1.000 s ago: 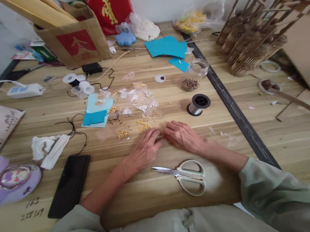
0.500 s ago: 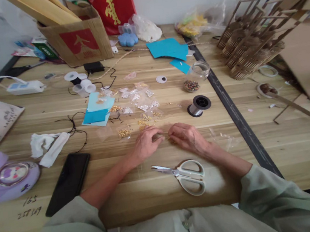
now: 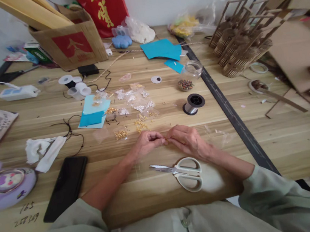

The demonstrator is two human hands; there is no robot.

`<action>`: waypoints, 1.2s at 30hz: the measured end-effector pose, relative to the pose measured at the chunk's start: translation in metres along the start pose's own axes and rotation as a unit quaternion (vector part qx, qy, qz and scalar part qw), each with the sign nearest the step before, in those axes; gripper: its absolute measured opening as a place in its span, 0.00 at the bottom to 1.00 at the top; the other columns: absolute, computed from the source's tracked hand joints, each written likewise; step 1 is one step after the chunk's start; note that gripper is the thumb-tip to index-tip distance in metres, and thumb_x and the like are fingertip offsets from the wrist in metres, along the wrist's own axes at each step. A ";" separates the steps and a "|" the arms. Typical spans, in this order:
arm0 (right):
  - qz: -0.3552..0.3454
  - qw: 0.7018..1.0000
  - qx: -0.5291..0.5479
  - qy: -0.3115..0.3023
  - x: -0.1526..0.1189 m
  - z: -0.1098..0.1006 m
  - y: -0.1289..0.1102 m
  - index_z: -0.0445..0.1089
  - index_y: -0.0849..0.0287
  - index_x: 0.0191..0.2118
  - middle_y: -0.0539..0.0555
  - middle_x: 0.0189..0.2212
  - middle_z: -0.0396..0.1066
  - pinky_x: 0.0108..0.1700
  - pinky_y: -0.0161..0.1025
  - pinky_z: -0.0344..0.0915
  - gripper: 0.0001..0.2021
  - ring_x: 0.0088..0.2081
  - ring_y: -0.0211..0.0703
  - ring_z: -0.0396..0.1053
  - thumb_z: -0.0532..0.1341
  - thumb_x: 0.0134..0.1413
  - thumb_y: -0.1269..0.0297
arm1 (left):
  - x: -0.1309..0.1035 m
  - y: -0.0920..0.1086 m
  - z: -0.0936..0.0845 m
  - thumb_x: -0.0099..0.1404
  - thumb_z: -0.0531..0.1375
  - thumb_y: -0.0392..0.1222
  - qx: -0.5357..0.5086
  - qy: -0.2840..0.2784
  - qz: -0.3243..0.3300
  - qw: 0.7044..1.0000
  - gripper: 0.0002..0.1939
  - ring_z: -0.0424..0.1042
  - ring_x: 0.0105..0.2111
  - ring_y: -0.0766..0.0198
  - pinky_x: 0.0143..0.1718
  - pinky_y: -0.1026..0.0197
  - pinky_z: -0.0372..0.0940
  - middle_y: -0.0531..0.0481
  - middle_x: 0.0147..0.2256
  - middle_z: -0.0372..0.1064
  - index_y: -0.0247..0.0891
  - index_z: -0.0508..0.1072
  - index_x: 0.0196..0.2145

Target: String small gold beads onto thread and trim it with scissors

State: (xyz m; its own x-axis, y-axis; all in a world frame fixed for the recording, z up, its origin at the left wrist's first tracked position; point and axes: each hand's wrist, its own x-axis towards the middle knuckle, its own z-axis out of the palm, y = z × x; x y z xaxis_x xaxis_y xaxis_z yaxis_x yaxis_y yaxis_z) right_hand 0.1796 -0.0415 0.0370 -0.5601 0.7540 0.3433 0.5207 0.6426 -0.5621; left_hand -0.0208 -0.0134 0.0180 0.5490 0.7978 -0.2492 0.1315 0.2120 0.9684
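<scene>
My left hand (image 3: 148,144) and my right hand (image 3: 186,140) meet above the table, thumbs and fingertips pinched together. Something tiny lies between the fingertips, too small to name. Just beyond my left hand are loose gold beads (image 3: 141,126) and a small heap of gold beads (image 3: 121,134). White-handled scissors (image 3: 179,171) lie slightly parted on the wood below both hands. A spool of thin clear or silvery line (image 3: 192,105) stands past my right hand.
Small clear bags (image 3: 139,104) of silvery pieces lie mid-table. Left are a black phone (image 3: 65,186) and a purple bag (image 3: 6,181). A jar (image 3: 193,69), dark mixed beads (image 3: 185,85) and woven baskets (image 3: 237,44) stand at right.
My two hands have come closer, so their fingertips now meet. The view has shifted slightly; the scissors and spool stay in place on the table.
</scene>
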 end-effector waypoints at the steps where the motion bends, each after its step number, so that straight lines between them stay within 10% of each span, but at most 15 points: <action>1: 0.010 1.000 0.014 0.001 -0.001 0.000 0.000 0.69 0.60 0.41 0.56 0.35 0.72 0.40 0.38 0.65 0.08 0.37 0.41 0.69 0.53 0.64 0.68 | -0.001 0.000 0.000 0.53 0.65 0.49 -0.005 0.000 0.000 1.000 0.15 0.68 0.27 0.67 0.30 0.66 0.60 0.50 0.26 0.73 0.32 0.75 0.27; 10: 0.068 0.997 0.022 0.011 -0.012 0.006 -0.002 0.67 0.59 0.38 0.54 0.32 0.70 0.35 0.36 0.65 0.06 0.33 0.40 0.68 0.53 0.63 0.67 | -0.003 -0.001 0.001 0.53 0.66 0.49 -0.013 -0.016 -0.009 1.000 0.15 0.67 0.25 0.69 0.28 0.67 0.61 0.48 0.26 0.74 0.32 0.75 0.28; 20: 0.030 0.964 -0.198 -0.174 -0.068 -0.020 -0.049 0.66 0.59 0.46 0.57 0.37 0.69 0.38 0.42 0.66 0.10 0.37 0.46 0.67 0.53 0.65 0.62 | -0.006 -0.002 0.001 0.53 0.65 0.46 -0.084 0.048 -0.038 0.995 0.13 0.67 0.24 0.70 0.29 0.66 0.62 0.48 0.25 0.73 0.31 0.74 0.27; 36: 0.086 0.937 -0.262 -0.216 -0.079 0.000 -0.072 0.64 0.61 0.52 0.56 0.34 0.68 0.36 0.38 0.64 0.14 0.34 0.44 0.67 0.55 0.60 0.71 | -0.001 -0.005 -0.002 0.51 0.67 0.46 -0.133 0.052 -0.049 0.989 0.13 0.68 0.24 0.69 0.28 0.65 0.61 0.48 0.26 0.73 0.31 0.76 0.27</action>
State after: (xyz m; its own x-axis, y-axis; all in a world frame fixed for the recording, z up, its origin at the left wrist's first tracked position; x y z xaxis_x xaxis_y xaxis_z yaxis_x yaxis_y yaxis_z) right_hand 0.1863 -0.1469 0.0503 -0.5886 0.7998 -0.1176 0.8084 0.5806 -0.0968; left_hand -0.0240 -0.0138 0.0131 0.4552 0.8167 -0.3547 -0.0496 0.4210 0.9057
